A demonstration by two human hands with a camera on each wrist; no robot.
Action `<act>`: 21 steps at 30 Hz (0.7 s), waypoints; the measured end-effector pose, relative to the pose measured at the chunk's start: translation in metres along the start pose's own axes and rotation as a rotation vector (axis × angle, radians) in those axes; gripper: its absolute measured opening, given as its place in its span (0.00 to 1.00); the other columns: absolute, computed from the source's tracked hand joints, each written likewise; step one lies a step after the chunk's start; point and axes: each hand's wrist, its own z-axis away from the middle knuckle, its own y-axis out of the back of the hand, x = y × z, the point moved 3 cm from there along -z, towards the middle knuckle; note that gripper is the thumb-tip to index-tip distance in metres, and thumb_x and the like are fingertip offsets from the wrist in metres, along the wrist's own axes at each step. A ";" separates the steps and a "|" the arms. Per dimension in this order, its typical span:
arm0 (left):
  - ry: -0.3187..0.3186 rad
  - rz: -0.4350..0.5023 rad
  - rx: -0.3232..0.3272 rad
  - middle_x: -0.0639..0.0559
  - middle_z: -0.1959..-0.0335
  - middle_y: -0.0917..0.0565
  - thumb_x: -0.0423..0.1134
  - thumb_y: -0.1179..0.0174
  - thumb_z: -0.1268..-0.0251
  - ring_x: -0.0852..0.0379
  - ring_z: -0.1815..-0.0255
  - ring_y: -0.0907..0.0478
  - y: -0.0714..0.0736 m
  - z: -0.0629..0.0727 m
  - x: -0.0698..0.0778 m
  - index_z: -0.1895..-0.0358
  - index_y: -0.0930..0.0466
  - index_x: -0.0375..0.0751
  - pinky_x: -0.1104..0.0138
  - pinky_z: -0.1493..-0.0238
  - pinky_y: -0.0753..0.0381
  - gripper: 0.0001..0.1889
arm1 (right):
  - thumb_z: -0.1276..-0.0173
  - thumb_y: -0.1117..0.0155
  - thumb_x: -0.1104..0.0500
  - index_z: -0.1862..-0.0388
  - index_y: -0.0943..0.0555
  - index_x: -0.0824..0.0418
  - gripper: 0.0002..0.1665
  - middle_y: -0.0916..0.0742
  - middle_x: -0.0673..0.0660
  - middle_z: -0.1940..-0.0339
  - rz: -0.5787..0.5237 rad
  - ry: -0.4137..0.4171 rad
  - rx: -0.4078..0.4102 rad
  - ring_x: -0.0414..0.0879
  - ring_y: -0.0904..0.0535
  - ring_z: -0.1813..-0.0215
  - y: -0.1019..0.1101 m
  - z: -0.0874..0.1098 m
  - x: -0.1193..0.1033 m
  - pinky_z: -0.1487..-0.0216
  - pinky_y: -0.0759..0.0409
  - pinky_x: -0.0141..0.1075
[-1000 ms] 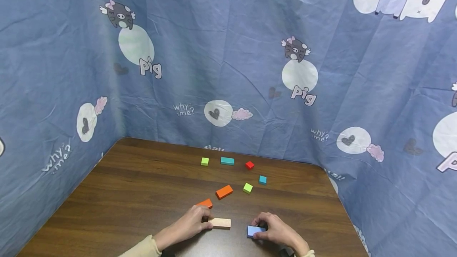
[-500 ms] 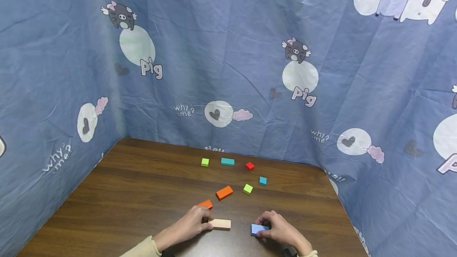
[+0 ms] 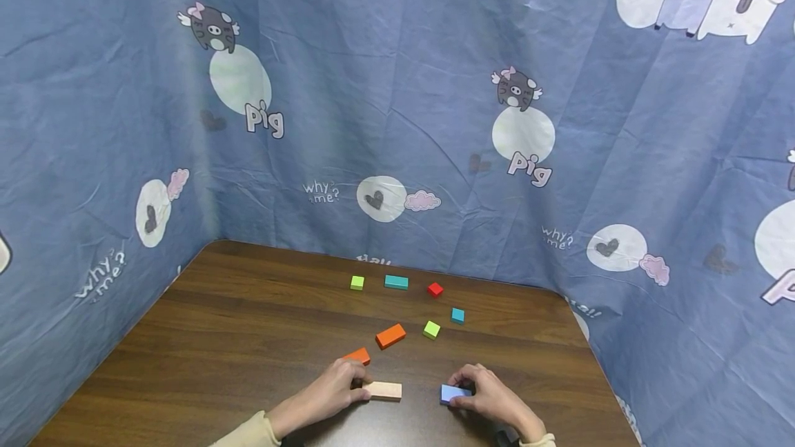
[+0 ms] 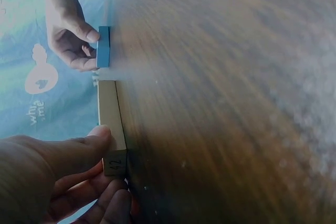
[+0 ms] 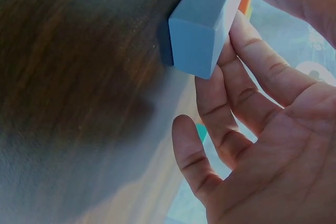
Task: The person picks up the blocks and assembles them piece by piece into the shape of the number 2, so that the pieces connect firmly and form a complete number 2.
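Observation:
My left hand (image 3: 329,388) pinches the left end of a pale wooden block (image 3: 386,391) lying on the table, thumb on its near side. In the left wrist view, that wooden block (image 4: 111,119) carries the number 42 on its end. To the right, my right hand (image 3: 491,395) grips a blue block (image 3: 455,394) between thumb and fingers. The right wrist view shows the blue block (image 5: 197,30) close over the tabletop, with the little finger held away from it. A gap separates the two blocks. Just beyond my left hand lies an orange block (image 3: 358,356), partly hidden by it.
Farther back on the brown table (image 3: 217,336) lie another orange block (image 3: 390,336), a green cube (image 3: 431,330), a teal cube (image 3: 457,316), a red cube (image 3: 435,289), a long teal block (image 3: 396,282) and a second green cube (image 3: 357,283). A blue printed curtain (image 3: 385,123) encloses the table.
My right hand has shifted slightly right and away from me with the blue block, widening the gap to the wooden block. The left hand and wooden block have stayed in place.

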 end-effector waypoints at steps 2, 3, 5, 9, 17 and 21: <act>0.004 -0.001 -0.002 0.64 0.74 0.21 0.36 0.32 0.46 0.70 0.72 0.31 0.000 0.000 0.000 0.64 0.14 0.40 0.75 0.70 0.32 0.07 | 0.45 0.26 0.49 0.61 0.18 0.50 0.14 0.16 0.44 0.62 -0.004 -0.005 -0.003 0.38 0.26 0.57 0.000 0.000 0.000 0.58 0.30 0.31; 0.005 -0.003 -0.003 0.64 0.74 0.21 0.36 0.32 0.45 0.70 0.72 0.31 0.000 0.000 0.000 0.64 0.14 0.40 0.75 0.70 0.32 0.07 | 0.45 0.26 0.49 0.61 0.18 0.50 0.14 0.17 0.44 0.62 -0.005 -0.005 -0.003 0.38 0.26 0.57 0.000 -0.001 0.000 0.58 0.30 0.31; 0.007 -0.005 -0.005 0.64 0.74 0.21 0.37 0.32 0.45 0.70 0.72 0.32 0.000 0.000 -0.001 0.64 0.13 0.40 0.75 0.70 0.33 0.07 | 0.45 0.26 0.49 0.61 0.18 0.50 0.14 0.17 0.44 0.62 -0.006 -0.003 -0.002 0.38 0.26 0.57 0.000 -0.001 0.000 0.59 0.30 0.31; 0.003 -0.009 0.000 0.64 0.74 0.21 0.37 0.31 0.46 0.70 0.72 0.31 0.000 0.000 -0.001 0.64 0.13 0.40 0.75 0.70 0.32 0.07 | 0.45 0.26 0.49 0.61 0.18 0.50 0.14 0.16 0.43 0.63 0.007 0.021 0.013 0.37 0.26 0.58 0.000 -0.001 0.000 0.59 0.30 0.31; -0.007 -0.034 0.010 0.62 0.72 0.20 0.38 0.31 0.46 0.69 0.70 0.30 0.000 0.000 0.000 0.65 0.13 0.42 0.75 0.69 0.32 0.06 | 0.45 0.26 0.49 0.63 0.18 0.49 0.13 0.17 0.42 0.64 0.039 0.044 0.028 0.36 0.26 0.59 -0.002 -0.005 -0.002 0.59 0.31 0.31; -0.001 -0.030 0.005 0.62 0.72 0.20 0.38 0.31 0.46 0.69 0.70 0.30 0.000 0.000 0.000 0.65 0.13 0.42 0.75 0.69 0.32 0.06 | 0.46 0.25 0.51 0.63 0.17 0.51 0.13 0.16 0.43 0.65 0.040 0.072 0.039 0.37 0.26 0.60 -0.004 -0.007 -0.006 0.60 0.31 0.31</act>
